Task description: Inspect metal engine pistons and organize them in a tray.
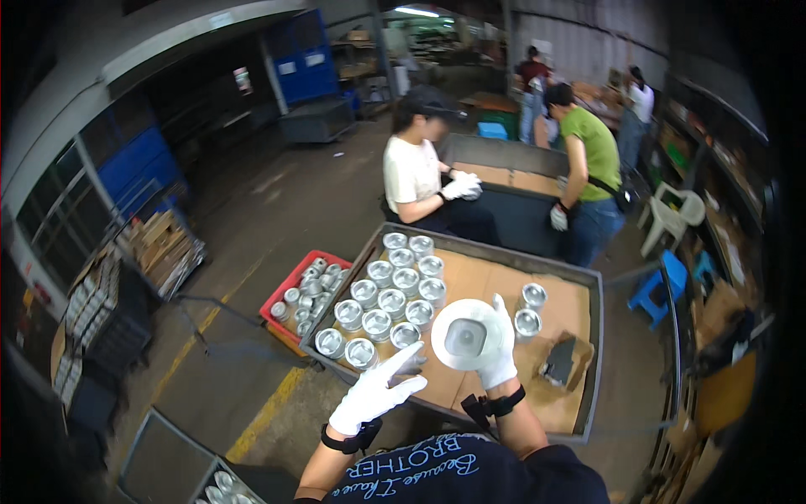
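Note:
My gloved right hand (499,359) grips a round metal piston (463,336), raised over the cardboard-lined tray table. The piston has a broad pale rim and a grey rounded-square hollow in its middle. My gloved left hand (376,396) holds nothing; its thumb and fingers are spread beside the table's near edge. Just beyond its fingertips several silver pistons (391,301) stand upright in rows on the left part of the tray table (457,401). Two more pistons (528,322) stand on the right part, past my right hand.
A small open cardboard box (573,363) with something dark inside sits at the table's right. Left of the table is a red crate (295,270) of metal parts. Two people in gloves work at a dark bin (504,202) beyond. A blue stool (659,290) stands right.

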